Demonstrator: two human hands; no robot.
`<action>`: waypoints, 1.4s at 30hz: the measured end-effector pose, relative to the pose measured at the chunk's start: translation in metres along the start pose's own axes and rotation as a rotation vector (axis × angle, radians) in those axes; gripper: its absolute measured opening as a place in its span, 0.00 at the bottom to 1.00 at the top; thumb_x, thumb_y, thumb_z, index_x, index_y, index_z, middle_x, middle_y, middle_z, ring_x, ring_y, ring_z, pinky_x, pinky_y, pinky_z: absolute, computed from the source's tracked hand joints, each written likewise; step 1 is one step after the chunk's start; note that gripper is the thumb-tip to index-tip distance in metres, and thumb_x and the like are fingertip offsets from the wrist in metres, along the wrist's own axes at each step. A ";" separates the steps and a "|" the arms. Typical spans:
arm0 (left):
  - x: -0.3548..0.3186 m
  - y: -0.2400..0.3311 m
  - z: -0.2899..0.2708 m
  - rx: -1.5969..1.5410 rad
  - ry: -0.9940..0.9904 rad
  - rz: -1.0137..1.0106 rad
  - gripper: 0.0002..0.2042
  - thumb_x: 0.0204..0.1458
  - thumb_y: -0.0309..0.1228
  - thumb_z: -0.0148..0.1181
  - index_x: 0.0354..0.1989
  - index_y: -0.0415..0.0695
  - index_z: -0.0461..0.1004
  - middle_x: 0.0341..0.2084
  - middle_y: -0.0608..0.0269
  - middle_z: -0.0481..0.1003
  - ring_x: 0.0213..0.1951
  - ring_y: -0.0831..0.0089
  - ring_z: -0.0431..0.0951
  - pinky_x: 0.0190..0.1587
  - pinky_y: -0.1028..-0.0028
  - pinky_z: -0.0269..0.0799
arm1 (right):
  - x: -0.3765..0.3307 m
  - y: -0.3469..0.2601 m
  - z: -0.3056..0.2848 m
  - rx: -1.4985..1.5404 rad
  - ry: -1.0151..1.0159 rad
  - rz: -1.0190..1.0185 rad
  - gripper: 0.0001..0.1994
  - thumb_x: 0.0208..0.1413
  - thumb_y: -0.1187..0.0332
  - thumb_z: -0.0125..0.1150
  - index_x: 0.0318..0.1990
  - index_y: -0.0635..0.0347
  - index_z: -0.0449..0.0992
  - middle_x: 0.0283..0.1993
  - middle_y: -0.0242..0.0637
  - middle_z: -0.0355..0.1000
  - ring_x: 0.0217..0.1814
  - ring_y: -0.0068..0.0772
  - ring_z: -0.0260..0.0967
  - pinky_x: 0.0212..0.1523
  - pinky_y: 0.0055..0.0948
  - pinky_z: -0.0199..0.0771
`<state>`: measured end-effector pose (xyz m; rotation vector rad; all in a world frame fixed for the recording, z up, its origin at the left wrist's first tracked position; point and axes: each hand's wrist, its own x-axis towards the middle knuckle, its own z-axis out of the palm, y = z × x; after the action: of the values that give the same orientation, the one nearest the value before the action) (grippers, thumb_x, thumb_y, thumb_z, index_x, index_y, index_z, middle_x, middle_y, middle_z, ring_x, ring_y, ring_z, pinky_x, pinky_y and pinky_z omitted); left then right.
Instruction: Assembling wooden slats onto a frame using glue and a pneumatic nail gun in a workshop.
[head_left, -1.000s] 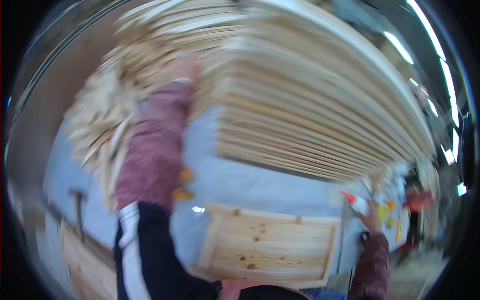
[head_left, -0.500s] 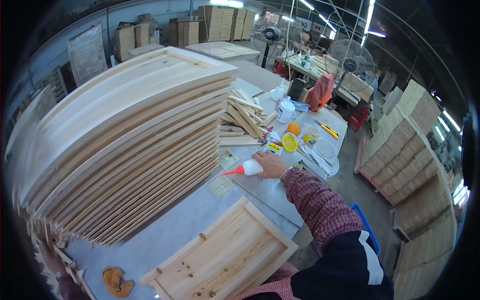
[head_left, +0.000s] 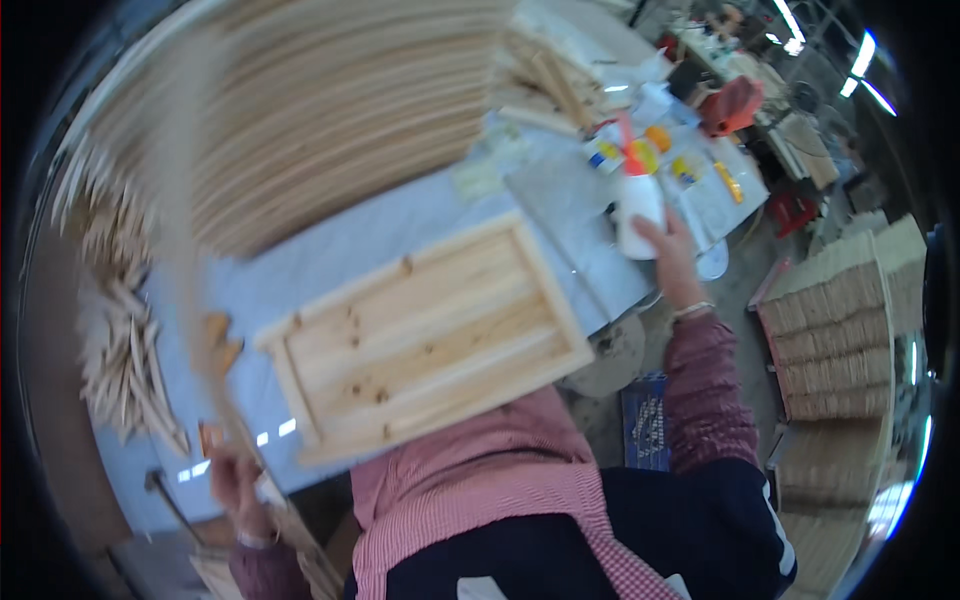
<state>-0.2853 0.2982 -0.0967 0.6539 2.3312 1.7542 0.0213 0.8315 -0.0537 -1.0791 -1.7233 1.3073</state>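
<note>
In my right hand is a white squeeze bottle with a red pointed nozzle, the nozzle facing away from me, over the right part of the table. My left hand is closed round the near end of a long thin wooden strip, which reaches far up the left side and is smeared by motion. Between the hands a framed wooden panel lies flat at the table's near edge, with several dark knots in its face. Neither hand touches it.
Behind the panel rises a tall stack of similar panels. Loose wooden strips are heaped at the left, near a brown-yellow lump. An orange, a yellow cutter knife and a red bag are at the far right.
My left hand has come from the strip heap at far left toward me, now with a long strip. The bottle has turned from pointing left to pointing away. The view has shifted downward.
</note>
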 end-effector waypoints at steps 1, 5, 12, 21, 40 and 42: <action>-0.004 0.001 0.013 0.025 -0.106 -0.105 0.04 0.54 0.24 0.52 0.28 0.41 0.65 0.23 0.69 0.65 0.23 0.82 0.64 0.26 0.81 0.62 | -0.012 0.002 -0.004 0.037 0.025 0.048 0.20 0.49 0.64 0.64 0.49 0.64 0.71 0.41 0.34 0.72 0.39 0.24 0.70 0.40 0.24 0.71; 0.028 -0.004 0.041 0.216 -0.468 -0.123 0.04 0.55 0.26 0.52 0.30 0.39 0.67 0.20 0.70 0.66 0.23 0.81 0.66 0.26 0.80 0.62 | -0.051 0.004 -0.021 0.151 -0.049 0.108 0.23 0.51 0.66 0.62 0.53 0.66 0.68 0.44 0.36 0.71 0.40 0.26 0.70 0.41 0.28 0.73; 0.059 -0.001 0.055 0.725 -0.324 0.536 0.07 0.50 0.22 0.54 0.38 0.38 0.71 0.33 0.54 0.70 0.34 0.58 0.71 0.37 0.67 0.66 | -0.073 0.012 -0.022 0.175 -0.028 0.120 0.24 0.55 0.66 0.57 0.58 0.65 0.63 0.50 0.39 0.68 0.47 0.31 0.69 0.44 0.36 0.75; -0.019 0.026 0.171 0.384 -0.331 0.612 0.10 0.41 0.22 0.55 0.35 0.41 0.70 0.36 0.58 0.70 0.39 0.60 0.71 0.38 0.63 0.66 | -0.047 -0.009 -0.006 0.675 0.120 0.168 0.26 0.59 0.57 0.49 0.60 0.65 0.60 0.59 0.47 0.63 0.61 0.45 0.61 0.56 0.46 0.64; 0.003 0.007 0.159 0.721 -0.182 0.703 0.12 0.42 0.27 0.59 0.37 0.41 0.71 0.35 0.58 0.68 0.40 0.62 0.70 0.43 0.65 0.63 | -0.067 0.020 0.003 1.439 -0.354 0.431 0.30 0.51 0.62 0.57 0.60 0.66 0.59 0.62 0.55 0.54 0.61 0.51 0.56 0.55 0.46 0.69; -0.001 0.006 0.156 0.728 -0.195 0.673 0.12 0.42 0.27 0.59 0.37 0.41 0.71 0.36 0.58 0.69 0.40 0.62 0.70 0.43 0.64 0.63 | -0.070 0.017 0.003 1.407 -0.319 0.355 0.30 0.50 0.63 0.58 0.60 0.66 0.58 0.63 0.55 0.53 0.63 0.52 0.54 0.57 0.47 0.68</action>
<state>-0.2241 0.4360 -0.1385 1.7869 2.7608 0.8373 0.0502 0.7688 -0.0741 -0.2979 -0.3913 2.3764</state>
